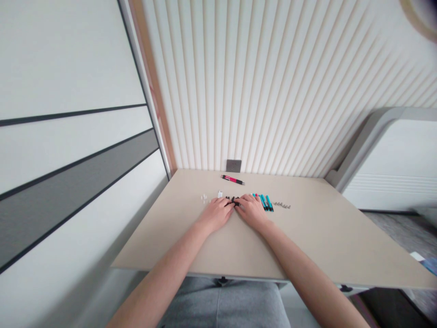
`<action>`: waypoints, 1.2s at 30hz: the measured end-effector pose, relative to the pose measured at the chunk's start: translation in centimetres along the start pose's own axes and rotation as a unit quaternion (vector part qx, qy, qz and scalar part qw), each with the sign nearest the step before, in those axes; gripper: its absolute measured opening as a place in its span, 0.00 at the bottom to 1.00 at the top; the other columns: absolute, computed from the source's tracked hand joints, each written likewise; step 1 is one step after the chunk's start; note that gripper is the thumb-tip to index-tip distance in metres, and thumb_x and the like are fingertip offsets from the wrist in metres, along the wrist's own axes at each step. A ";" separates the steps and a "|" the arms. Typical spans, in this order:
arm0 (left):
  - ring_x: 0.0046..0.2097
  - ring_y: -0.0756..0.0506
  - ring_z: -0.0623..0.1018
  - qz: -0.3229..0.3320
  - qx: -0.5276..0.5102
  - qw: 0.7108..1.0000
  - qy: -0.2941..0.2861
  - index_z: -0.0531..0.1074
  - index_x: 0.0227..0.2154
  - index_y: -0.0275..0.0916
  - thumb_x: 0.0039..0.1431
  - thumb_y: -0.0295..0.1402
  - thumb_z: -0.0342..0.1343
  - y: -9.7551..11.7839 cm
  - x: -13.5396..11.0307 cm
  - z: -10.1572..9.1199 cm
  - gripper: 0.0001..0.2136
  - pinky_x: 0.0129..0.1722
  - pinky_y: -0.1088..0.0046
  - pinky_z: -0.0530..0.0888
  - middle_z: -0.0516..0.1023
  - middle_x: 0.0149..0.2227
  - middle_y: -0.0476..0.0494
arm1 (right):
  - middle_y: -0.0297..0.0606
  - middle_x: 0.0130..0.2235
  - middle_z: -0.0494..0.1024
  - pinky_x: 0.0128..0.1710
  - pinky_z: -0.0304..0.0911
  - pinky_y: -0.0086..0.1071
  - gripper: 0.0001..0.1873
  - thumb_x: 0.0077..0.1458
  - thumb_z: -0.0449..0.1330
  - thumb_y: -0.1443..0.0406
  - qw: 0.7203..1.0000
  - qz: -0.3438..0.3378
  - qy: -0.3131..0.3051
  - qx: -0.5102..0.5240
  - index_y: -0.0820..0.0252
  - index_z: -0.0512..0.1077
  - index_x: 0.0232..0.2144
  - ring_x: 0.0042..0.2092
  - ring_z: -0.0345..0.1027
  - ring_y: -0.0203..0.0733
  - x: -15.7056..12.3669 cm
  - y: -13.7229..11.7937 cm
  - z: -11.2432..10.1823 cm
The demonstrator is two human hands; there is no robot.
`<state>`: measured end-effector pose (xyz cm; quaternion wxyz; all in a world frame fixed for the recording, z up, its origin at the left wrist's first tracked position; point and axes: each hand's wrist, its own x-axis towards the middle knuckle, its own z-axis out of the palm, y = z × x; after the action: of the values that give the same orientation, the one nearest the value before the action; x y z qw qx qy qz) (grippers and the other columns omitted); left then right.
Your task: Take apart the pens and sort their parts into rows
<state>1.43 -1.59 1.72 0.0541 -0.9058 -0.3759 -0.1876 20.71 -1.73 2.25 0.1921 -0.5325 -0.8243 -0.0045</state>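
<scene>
My left hand [217,213] and my right hand [253,211] meet at the middle of the table, fingers bent and fingertips nearly touching. Between them are small black pen parts [233,200]; the fingers appear closed on one of these, partly hidden by the hands. Beside my right hand lie several teal and black pen barrels [269,203], some partly covered by it. A row of small metal pen pieces [282,205] lies farther right. Left of my left hand are small clear or white pieces [204,198], and other white pieces [220,194] lie just behind its fingers.
A red and black pen [232,179] lies near the back of the beige table [324,237]. Behind it is a ribbed wall with a dark socket [234,166]. A white cabinet [68,218] stands on the left, and a pale headboard [396,159] on the right.
</scene>
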 end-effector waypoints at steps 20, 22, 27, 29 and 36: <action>0.52 0.42 0.72 0.004 -0.015 1.000 -0.006 0.72 0.50 0.42 0.64 0.29 0.49 -0.1 -0.1 0.3 0.14 0.53 0.61 0.69 0.73 0.50 0.41 | 0.39 0.46 0.77 0.50 0.50 0.38 0.13 0.63 0.54 0.63 1.000 0.004 -0.002 -0.006 0.51 0.75 0.47 0.49 0.66 0.43 -0.5 1.1 -0.5; 0.53 0.42 0.72 0.009 -0.015 1.000 -0.005 0.71 0.51 0.42 0.64 0.29 0.48 -0.1 0.0 0.4 0.15 0.54 0.61 0.69 0.72 0.52 0.41 | 0.39 0.46 0.77 0.50 0.51 0.38 0.13 0.63 0.54 0.63 1.000 -0.005 -0.004 -0.006 0.51 0.75 0.46 0.49 0.66 0.44 -0.4 1.0 -0.3; 0.55 0.43 0.71 0.028 -0.021 0.999 -0.005 0.69 0.53 0.43 0.65 0.28 0.47 -0.3 0.0 0.6 0.16 0.55 0.60 0.68 0.73 0.53 0.42 | 0.40 0.46 0.77 0.51 0.50 0.40 0.13 0.63 0.54 0.62 1.000 -0.018 -0.006 -0.016 0.51 0.75 0.47 0.49 0.66 0.46 -0.2 0.9 0.0; 0.55 0.43 0.72 0.031 -0.019 0.999 -0.005 0.70 0.53 0.42 0.65 0.28 0.47 -0.4 0.0 0.7 0.15 0.55 0.61 0.69 0.74 0.53 0.42 | 0.41 0.45 0.77 0.51 0.50 0.40 0.13 0.63 0.54 0.62 1.000 -0.024 -0.006 -0.020 0.51 0.75 0.47 0.48 0.66 0.46 -0.1 0.9 0.1; 0.53 0.43 0.72 0.025 -0.012 1.000 0.001 0.71 0.51 0.41 0.65 0.28 0.49 -0.2 0.0 0.7 0.14 0.54 0.60 0.70 0.75 0.50 0.41 | 0.41 0.44 0.77 0.53 0.49 0.42 0.12 0.63 0.54 0.62 0.999 -0.027 -0.005 -0.030 0.52 0.76 0.44 0.49 0.65 0.47 -0.2 0.8 0.2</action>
<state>1.49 -1.25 1.06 0.0486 -0.9155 -0.3506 -0.1915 21.41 -1.58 1.88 0.1715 -0.5156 -0.8389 -0.0312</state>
